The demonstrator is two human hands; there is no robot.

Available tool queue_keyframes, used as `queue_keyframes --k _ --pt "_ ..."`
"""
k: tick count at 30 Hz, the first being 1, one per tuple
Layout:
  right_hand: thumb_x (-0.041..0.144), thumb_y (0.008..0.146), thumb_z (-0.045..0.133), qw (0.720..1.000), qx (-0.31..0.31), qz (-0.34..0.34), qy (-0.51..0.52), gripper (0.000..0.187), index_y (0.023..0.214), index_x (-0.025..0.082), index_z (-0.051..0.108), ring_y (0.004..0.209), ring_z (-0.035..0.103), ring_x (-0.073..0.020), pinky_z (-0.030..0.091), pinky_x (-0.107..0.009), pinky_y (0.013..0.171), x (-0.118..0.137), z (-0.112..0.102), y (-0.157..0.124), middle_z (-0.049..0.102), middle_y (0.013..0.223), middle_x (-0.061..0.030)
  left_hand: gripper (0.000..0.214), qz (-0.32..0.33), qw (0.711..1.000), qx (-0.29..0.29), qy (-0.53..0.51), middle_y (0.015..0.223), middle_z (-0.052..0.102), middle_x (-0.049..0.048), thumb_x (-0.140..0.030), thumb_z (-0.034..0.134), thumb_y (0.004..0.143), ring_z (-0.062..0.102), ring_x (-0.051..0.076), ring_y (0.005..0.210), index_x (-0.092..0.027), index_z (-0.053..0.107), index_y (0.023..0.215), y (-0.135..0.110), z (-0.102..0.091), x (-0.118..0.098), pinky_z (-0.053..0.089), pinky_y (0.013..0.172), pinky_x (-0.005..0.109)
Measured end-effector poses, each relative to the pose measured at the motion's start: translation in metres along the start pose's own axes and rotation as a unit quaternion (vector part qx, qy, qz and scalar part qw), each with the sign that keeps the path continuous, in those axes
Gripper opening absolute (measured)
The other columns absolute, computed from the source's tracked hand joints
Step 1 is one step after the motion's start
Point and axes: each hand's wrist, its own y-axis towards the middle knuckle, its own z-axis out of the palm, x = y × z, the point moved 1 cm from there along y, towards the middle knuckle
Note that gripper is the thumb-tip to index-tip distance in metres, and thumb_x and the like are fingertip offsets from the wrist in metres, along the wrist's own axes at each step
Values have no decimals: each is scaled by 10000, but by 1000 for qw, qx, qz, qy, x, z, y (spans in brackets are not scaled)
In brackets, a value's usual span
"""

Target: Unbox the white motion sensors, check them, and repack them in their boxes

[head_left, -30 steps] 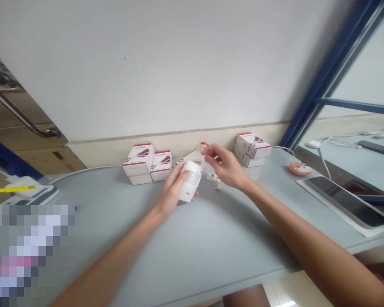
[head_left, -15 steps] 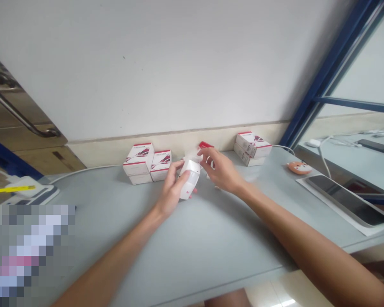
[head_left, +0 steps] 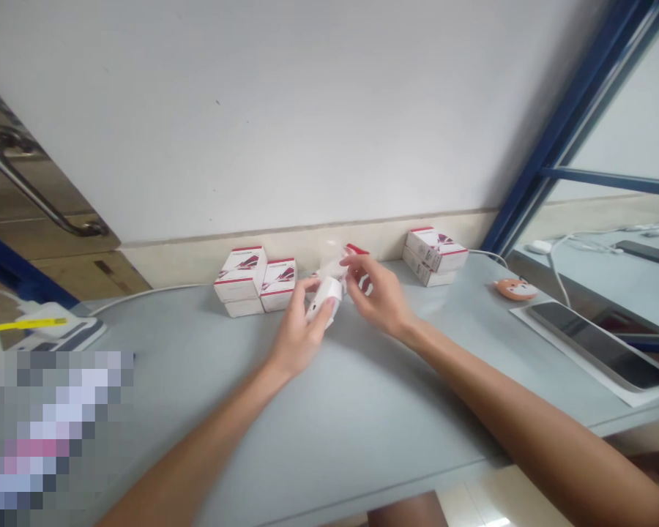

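Note:
My left hand (head_left: 295, 335) is closed around a small white plastic device (head_left: 329, 291) that looks like a motion sensor, held above the table with its end tipped up toward me. Just to its right, my right hand (head_left: 381, 296) has its fingers bent and pinched at the edge of a thin clear plastic bag (head_left: 332, 255). The bag shows behind the device, partly hidden by the fingers. Beyond the right fingertips lies a red and white item (head_left: 356, 249), mostly covered. White boxes with red print (head_left: 241, 265) stand left of my hands.
More such boxes (head_left: 436, 249) are stacked at the back right by the wall. An orange animal-faced object (head_left: 515, 288) and a dark flat slab (head_left: 598, 344) on white paper lie at right. A power strip (head_left: 60, 333) with a plugged-in white adapter sits at left.
My left hand has turned the white device, so its windowed front with the red mark has swung out of sight. The right hand stays nearly in place beside it.

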Motion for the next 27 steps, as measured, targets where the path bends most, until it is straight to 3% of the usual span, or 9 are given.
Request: queue_keyframes --k 3,6,11,14,17,20,22,24,27 --pt "177 964 559 998 8 -62 -9 224 1160 255 631 794 630 -176 507 -313 746 4 3 -1 693 927 -22 348 -12 1000 6 21 1131 606 24 -498 628 984 625 152 803 -275 484 1209 0 0 4 522 659 270" --pt "178 992 536 996 2 -82 -19 181 1112 244 654 806 617 -172 496 -307 759 7 3 -3 676 929 -31 342 -23 1000 -2 12 1058 594 2 -511 641 970 605 128 706 -273 472 1147 2 0 4 501 590 255" --pt "145 911 596 996 51 -68 -24 241 1129 232 648 795 613 -173 486 -312 762 9 2 -5 679 909 -20 458 -75 989 -26 -126 1099 625 7 -591 694 897 641 123 601 -272 464 1131 4 3 0 522 483 263" --pt "153 901 592 996 75 -28 48 231 1115 230 627 791 610 -166 492 -306 754 13 2 -5 669 888 -4 480 -95 978 -32 -181 1024 672 -3 -595 732 870 663 129 601 -267 486 1120 3 4 -3 531 493 248" --pt "242 966 564 994 30 31 97 67 1016 230 608 835 621 -170 491 -300 738 16 2 -3 666 916 -13 490 -107 971 -28 -210 954 704 -3 -652 708 875 680 149 572 -270 505 1106 3 4 -2 532 478 258" --pt "354 988 585 985 -13 138 100 140 922 235 555 790 609 -171 478 -306 691 16 0 1 644 865 -8 482 -122 968 -38 -215 915 713 -9 -659 710 871 710 179 577 -275 522 1094 4 4 -1 550 476 279" --pt "460 983 618 958 10 256 126 251 915 237 523 743 617 -176 479 -309 630 16 -3 4 642 861 -15 456 -127 966 -46 -223 915 721 -9 -632 711 879 739 202 618 -278 521 1095 4 4 -1 570 495 293" --pt "591 967 633 907 69 367 196 374 955 230 531 756 661 -194 508 -319 595 16 -5 5 670 947 -55 434 -121 964 -43 -235 937 735 1 -609 688 900 759 219 659 -279 506 1114 3 5 -2 579 511 301" --pt "696 939 646 839 171 399 328 509 1078 208 608 833 707 -209 590 -351 707 17 -5 3 708 1093 -101 417 -107 963 -31 -247 982 742 14 -559 640 921 760 223 672 -280 478 1186 0 7 1 586 526 315"
